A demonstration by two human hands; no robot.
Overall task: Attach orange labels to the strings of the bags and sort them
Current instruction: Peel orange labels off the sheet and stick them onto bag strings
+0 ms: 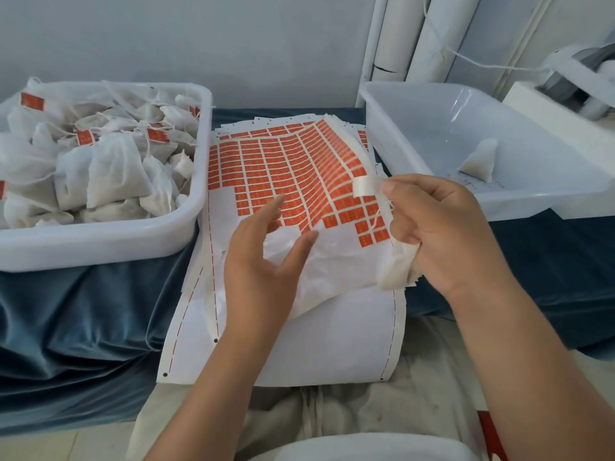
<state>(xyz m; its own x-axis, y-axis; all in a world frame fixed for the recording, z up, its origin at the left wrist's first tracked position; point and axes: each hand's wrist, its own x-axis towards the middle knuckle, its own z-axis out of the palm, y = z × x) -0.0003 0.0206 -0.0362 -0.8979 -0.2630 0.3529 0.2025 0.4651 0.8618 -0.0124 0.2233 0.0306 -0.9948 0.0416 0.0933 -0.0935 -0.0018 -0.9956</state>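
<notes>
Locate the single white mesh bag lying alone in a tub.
In the head view, the white mesh bag lies alone in the right-hand white plastic tub, near its right side, beyond the right hand.

Blue velvet cloth [83, 311] draped over the bench, creased at the front. Plain grey wall [199, 38] behind. White pipes [429, 38] upright at back right, thin white cord [482, 63] running to a white machine [579, 78] at far right. Off-white cloth [416, 394] at bottom, red object [489, 434] beside it.
</notes>
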